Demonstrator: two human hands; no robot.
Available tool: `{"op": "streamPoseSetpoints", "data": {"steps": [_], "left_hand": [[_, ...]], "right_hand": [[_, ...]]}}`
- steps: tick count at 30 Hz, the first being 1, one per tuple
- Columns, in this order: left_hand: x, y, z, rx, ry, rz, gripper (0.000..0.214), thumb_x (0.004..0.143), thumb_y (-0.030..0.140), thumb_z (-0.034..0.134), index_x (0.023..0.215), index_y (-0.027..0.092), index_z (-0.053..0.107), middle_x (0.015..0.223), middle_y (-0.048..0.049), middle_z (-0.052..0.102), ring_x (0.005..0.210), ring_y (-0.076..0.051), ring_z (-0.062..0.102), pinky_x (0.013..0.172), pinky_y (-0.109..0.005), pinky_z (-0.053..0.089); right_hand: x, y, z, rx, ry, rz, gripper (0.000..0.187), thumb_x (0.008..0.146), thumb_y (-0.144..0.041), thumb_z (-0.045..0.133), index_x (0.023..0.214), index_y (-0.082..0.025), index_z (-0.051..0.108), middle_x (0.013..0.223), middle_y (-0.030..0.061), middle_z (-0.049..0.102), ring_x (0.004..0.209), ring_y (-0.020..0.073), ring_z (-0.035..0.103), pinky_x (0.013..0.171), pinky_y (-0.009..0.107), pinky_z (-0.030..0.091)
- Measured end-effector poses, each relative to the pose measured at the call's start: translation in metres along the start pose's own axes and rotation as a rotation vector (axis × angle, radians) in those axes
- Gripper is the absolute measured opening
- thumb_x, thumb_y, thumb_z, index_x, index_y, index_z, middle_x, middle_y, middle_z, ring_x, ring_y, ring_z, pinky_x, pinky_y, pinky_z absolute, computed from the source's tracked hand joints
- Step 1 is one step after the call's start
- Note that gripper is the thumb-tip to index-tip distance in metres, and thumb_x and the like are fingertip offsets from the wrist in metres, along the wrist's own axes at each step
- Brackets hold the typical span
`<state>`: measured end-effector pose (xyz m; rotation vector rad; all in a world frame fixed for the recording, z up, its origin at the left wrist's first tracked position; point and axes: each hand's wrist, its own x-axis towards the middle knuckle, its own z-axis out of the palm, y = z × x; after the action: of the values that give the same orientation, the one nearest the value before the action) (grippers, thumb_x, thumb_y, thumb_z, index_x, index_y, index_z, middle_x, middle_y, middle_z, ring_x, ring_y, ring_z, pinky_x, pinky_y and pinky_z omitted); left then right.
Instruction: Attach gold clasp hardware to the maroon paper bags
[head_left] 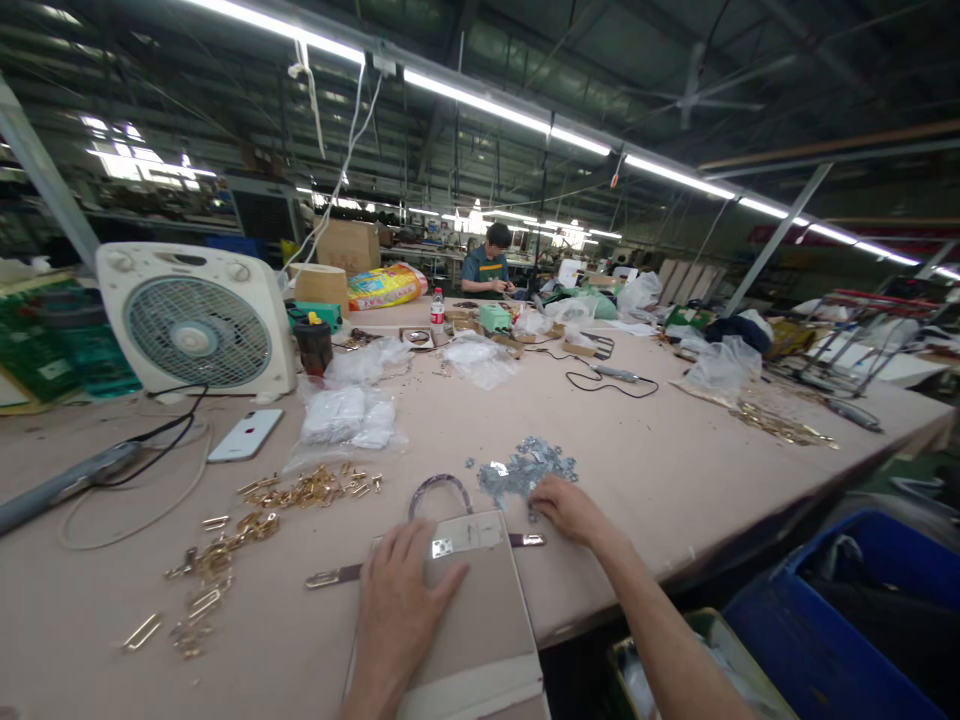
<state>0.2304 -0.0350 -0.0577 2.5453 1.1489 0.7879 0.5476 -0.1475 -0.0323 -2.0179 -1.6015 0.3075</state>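
My left hand [401,600] lies flat on a beige bag panel [480,620] at the table's front edge, fingers stretched out. By its fingertips, a small shiny metal plate [442,547] sits on the panel's upper part. A dark curved handle [440,484] rises behind the panel. Straps with gold-coloured buckles stick out on both sides, the left strap [334,577] longer than the right one [527,540]. My right hand [564,508] is at the near edge of a pile of small grey metal plates [534,465]. Its fingertips are pinched together, and what they hold is too small to tell.
Gold-coloured buckles [315,487] lie scattered on the left, near a phone [246,435], a plastic bag [349,418] and a white fan [195,320]. A corded tool [615,372] lies farther back. Blue bin [847,620] stands below the right edge. Another person [486,265] sits across the table.
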Motion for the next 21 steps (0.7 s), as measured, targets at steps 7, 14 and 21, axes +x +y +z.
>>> {"op": "streamPoseSetpoints", "data": {"steps": [7,14,21], "left_hand": [[-0.001,0.001,-0.003,-0.009,0.001,-0.007,0.052,0.089,0.051,0.071,0.136,0.028,0.063,0.143,-0.0062,0.065,0.135,-0.034,0.050,0.114,-0.055,0.037],[-0.001,0.004,-0.007,-0.009,-0.009,-0.009,0.051,0.090,0.050,0.071,0.135,0.028,0.063,0.143,-0.0062,0.064,0.135,-0.034,0.050,0.114,-0.055,0.038],[-0.004,0.003,-0.008,-0.022,0.000,0.000,0.051,0.090,0.047,0.072,0.135,0.027,0.063,0.144,-0.0066,0.064,0.136,-0.035,0.050,0.114,-0.057,0.038]], "right_hand": [[0.014,-0.003,-0.013,-0.131,-0.166,-0.006,0.018,0.083,-0.011,0.066,0.087,-0.022,0.080,0.095,0.0055,0.072,0.094,0.0217,0.066,0.088,0.029,0.048],[0.021,-0.001,-0.010,-0.176,-0.208,-0.005,0.017,0.078,-0.007,0.068,0.083,-0.021,0.076,0.097,0.0042,0.071,0.089,0.0202,0.065,0.083,0.028,0.046],[0.013,-0.003,-0.005,-0.191,-0.146,-0.009,0.019,0.080,-0.006,0.061,0.083,-0.022,0.071,0.093,0.0042,0.070,0.087,0.0213,0.062,0.081,0.029,0.044]]}}
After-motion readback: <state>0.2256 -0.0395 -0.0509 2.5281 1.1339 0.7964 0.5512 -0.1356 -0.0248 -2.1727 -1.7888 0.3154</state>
